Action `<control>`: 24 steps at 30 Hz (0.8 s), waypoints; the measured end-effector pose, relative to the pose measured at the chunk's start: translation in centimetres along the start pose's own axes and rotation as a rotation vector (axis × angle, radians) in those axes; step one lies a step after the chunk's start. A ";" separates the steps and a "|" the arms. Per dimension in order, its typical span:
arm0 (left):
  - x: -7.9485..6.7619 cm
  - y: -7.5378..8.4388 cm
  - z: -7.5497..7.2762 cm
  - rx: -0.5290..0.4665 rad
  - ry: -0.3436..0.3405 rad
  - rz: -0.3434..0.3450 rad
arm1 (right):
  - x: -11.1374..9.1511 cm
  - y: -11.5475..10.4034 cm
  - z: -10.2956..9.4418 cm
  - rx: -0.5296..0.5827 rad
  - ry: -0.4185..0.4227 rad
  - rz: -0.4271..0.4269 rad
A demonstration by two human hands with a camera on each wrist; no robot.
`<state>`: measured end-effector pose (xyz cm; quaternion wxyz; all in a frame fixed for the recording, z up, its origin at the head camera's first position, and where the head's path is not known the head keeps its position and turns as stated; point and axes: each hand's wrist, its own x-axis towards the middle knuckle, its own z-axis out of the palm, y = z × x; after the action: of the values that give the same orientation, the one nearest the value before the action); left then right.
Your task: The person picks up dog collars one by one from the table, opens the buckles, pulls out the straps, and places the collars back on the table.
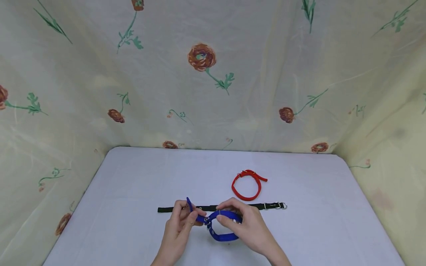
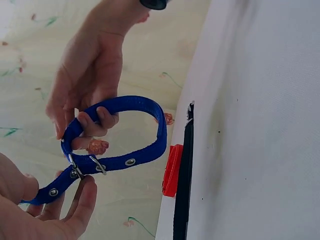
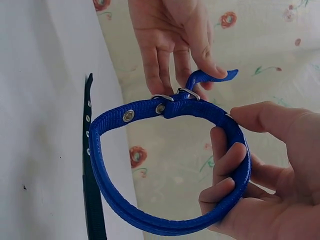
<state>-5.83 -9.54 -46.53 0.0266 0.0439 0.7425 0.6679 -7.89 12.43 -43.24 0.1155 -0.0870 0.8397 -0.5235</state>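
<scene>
A blue collar (image 3: 170, 226) with metal eyelets is looped into a ring and held up above the table. Its metal buckle (image 3: 189, 94) has the strap's free end passing through it. My left hand (image 1: 180, 226) pinches that free end between thumb and fingers, close to the buckle. My right hand (image 1: 250, 224) grips the loop's other side, the thumb on the outside and several fingertips inside the ring. Behind both hands a black collar (image 1: 258, 207) lies stretched out flat, its middle partly hidden by them.
A red collar (image 1: 246, 198), buckled into a loop, lies beyond the black one on the white table (image 1: 133, 177). Floral cloth (image 1: 249, 92) hangs behind the table and along its sides.
</scene>
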 end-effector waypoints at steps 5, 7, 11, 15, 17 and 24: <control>0.0 0.2 0.0 -0.004 0.003 -0.010 | 0.0 -0.1 0.0 0.019 -0.003 0.010; 0.0 0.2 0.1 0.012 0.002 -0.009 | 0.0 -0.1 0.0 0.021 -0.004 0.003; 0.0 0.3 0.2 0.059 -0.004 -0.024 | 0.0 -0.2 0.1 0.026 -0.009 -0.018; 0.0 0.1 0.4 0.108 -0.020 -0.057 | -0.1 -0.2 0.1 0.056 -0.021 -0.019; 0.1 -0.1 0.5 0.133 -0.032 -0.066 | -0.1 -0.2 0.0 0.081 -0.027 -0.013; 0.1 -0.7 0.7 0.112 -0.067 -0.060 | -0.3 -0.1 -0.1 0.151 -0.043 -0.016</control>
<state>-5.86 -8.89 -47.32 0.0688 0.0454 0.7783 0.6224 -7.65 12.58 -43.07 0.1356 -0.0960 0.7943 -0.5843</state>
